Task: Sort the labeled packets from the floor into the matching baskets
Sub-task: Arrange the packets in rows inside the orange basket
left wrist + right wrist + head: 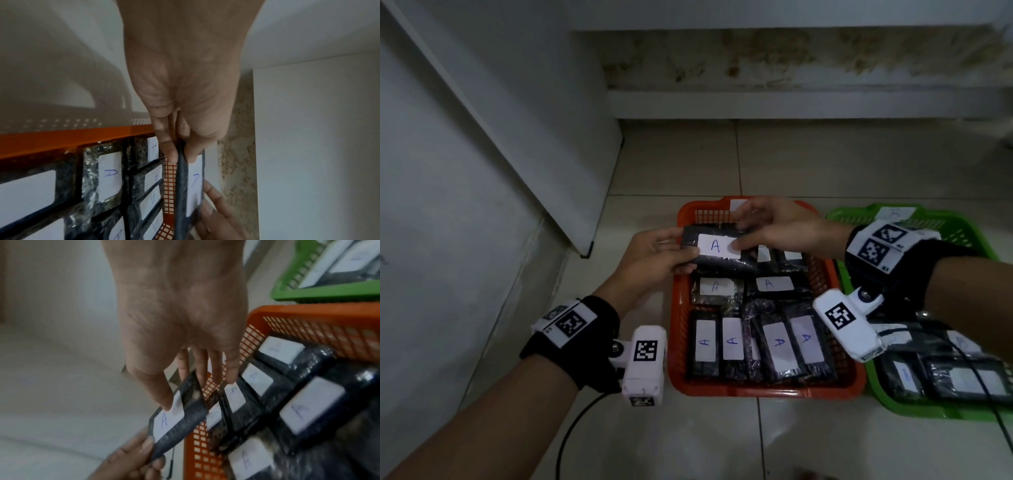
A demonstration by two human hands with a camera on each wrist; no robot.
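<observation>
Both hands, left hand point(654, 257) and right hand point(784, 228), pinched one A packet point(717, 251) above the orange basket point(676, 329) on pale floor tiles point(825, 164); the green basket's point(959, 222) labels looked blurred.

The orange plastic mesh basket point(767, 385) at centre frame is packed with black wrapped packets point(777, 346), labels up. Bare tiled floor point(808, 161) lies open beyond it and in the lower frame. A white wall point(465, 171) closes the left; the green plastic basket point(962, 226) blocks the right.
</observation>
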